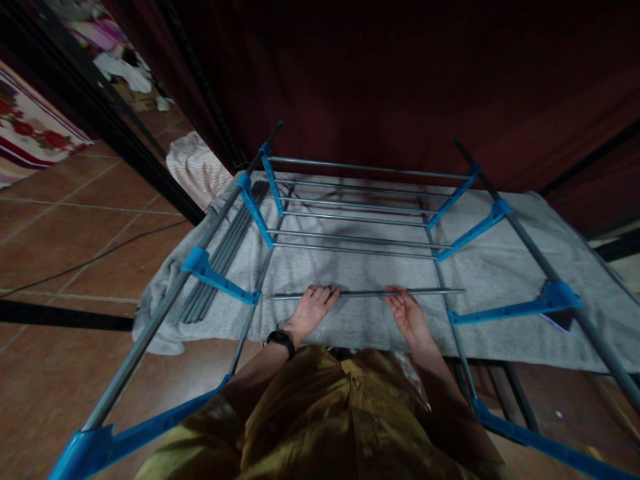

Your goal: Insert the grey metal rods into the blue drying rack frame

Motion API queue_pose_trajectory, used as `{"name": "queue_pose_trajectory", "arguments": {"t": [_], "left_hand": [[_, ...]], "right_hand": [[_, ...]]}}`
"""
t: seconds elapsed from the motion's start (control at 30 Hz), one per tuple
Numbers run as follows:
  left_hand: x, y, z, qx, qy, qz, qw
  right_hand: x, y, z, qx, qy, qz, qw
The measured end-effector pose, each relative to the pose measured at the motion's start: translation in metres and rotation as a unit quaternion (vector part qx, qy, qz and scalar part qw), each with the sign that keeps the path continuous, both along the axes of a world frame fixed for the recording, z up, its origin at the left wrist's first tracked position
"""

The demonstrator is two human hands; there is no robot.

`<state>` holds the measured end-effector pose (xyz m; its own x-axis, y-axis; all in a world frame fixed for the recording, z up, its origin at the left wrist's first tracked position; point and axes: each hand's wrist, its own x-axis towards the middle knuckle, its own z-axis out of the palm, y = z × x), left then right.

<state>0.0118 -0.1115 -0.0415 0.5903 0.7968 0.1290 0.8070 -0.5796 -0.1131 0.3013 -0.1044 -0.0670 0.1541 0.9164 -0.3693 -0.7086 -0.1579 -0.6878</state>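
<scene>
A thin grey metal rod [370,293] lies level across the middle of a rack frame, between my two hands. My left hand [313,309], with a black wristband, grips the rod near its left end, fingers curled over it. My right hand [409,313] holds the rod further right, palm turned up and fingers closed round it. The rack [253,203] has grey tubes and blue plastic brackets, with several rods fitted across its far part. A bundle of spare grey rods [220,260] lies to the left on a grey towel [505,267].
The towel lies on a brown tile floor [75,233]. A dark red curtain or wall stands behind the rack. A striped cloth [197,167] lies at the back left, and a black cable [90,261] crosses the tiles. My yellow-green shirt fills the bottom.
</scene>
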Motion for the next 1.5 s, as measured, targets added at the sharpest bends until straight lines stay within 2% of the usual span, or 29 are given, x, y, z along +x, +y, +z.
{"name": "queue_pose_trajectory", "arguments": {"t": [0.2, 0.57, 1.5], "left_hand": [[0.001, 0.000, 0.000, -0.014, -0.004, 0.006, 1.000], [0.001, 0.000, 0.001, 0.013, 0.017, -0.001, 1.000], [-0.009, 0.003, -0.017, 0.008, -0.043, 0.021, 0.999]], "right_hand": [[0.000, 0.000, 0.000, -0.004, -0.002, -0.002, 1.000], [0.000, 0.001, -0.002, -0.003, -0.005, 0.000, 1.000], [0.002, 0.002, -0.010, 0.004, -0.016, 0.006, 1.000]]}}
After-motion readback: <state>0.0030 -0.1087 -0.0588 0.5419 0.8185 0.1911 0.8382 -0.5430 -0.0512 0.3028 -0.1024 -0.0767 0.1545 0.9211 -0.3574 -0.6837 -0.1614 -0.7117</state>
